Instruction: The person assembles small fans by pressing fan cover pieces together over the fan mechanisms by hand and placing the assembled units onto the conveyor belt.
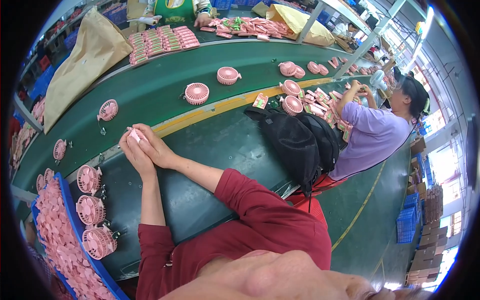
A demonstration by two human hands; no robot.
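My left hand (135, 156) and my right hand (159, 150) are closed together round a small pink plastic part (135, 134). Only its upper end shows between the fingers; the rest is hidden. Both hands are over the far edge of the dark green worktop (200, 175), beside the conveyor belt. Nearest beyond them on the belt lies a pink fan head (108, 110) with wires trailing from it. Left of my forearms, pink fan heads stand in a row on the worktop, among them one fan head (90, 210) with a small circuit piece at its side.
A blue tray (75, 215) heaped with pink pieces stands at the left. More fan heads (197, 93) lie along the green belt (165, 75). A black backpack (290, 140) rests on the worktop's right. A co-worker in purple (375, 125) sits beyond it; another person in a green apron (175, 10) works across.
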